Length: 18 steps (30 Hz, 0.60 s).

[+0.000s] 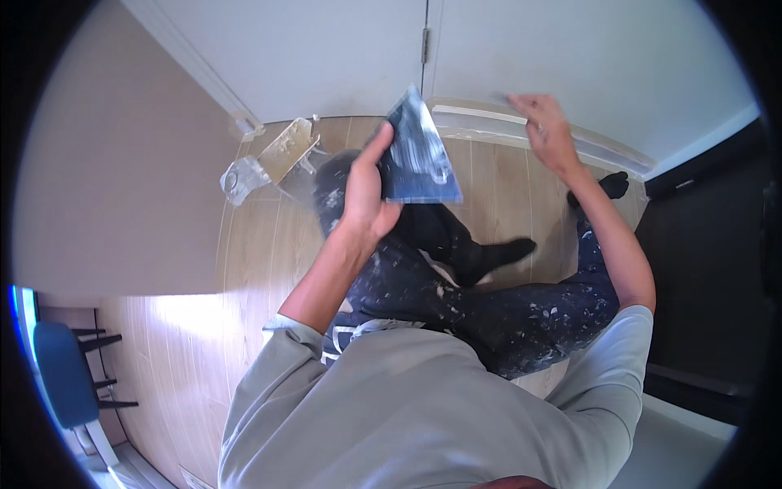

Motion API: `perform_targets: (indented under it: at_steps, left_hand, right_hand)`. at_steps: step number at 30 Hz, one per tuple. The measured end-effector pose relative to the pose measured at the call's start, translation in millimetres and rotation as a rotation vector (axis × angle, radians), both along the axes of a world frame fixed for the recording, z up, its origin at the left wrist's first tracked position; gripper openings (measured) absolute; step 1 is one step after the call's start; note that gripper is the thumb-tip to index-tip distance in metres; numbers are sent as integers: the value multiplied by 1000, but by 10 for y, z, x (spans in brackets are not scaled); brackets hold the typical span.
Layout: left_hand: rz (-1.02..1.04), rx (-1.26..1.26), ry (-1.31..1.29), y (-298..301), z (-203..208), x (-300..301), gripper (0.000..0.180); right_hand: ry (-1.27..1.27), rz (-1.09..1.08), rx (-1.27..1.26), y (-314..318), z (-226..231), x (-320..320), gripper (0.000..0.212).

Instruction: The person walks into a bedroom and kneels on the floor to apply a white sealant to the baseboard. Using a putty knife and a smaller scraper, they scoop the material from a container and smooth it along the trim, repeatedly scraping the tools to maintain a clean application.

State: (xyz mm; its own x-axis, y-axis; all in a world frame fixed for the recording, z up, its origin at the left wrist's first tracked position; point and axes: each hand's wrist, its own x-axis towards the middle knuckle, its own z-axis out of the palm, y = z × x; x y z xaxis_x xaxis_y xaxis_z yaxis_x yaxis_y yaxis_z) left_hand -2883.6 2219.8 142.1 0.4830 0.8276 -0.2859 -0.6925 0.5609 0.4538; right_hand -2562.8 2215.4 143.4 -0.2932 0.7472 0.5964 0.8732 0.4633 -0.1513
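My left hand (366, 194) is closed on the edge of a flat dark-blue palette (423, 155), its thumb along the near side. White filler-like paste is smeared over the palette's face. It is held up above my crossed legs, in front of the white door panels. To the right, my right hand (551, 137) is raised near the low wall strip, fingers pinched and blurred by motion. A small greyish tip shows at those fingers, too blurred to name.
Beyond my left knee, a paste-crusted tray (289, 152) and a cloudy plastic bag (242, 180) lie on the wood-look floor (273, 244). White door panels (342, 57) rise ahead. A dark panel (700, 269) stands at right, a blue chair (65, 375) far left.
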Motion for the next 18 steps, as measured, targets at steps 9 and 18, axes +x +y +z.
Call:
perform_targets:
  at_steps: [9, 18]
  left_hand:
    - [497, -98, -249, -116, 252, 633, 29]
    - [572, -26, -64, -282, 139, 811, 37]
  right_hand:
    - [1064, 156, 137, -440, 495, -1111, 25]
    - [748, 286, 375, -634, 228, -1221, 25]
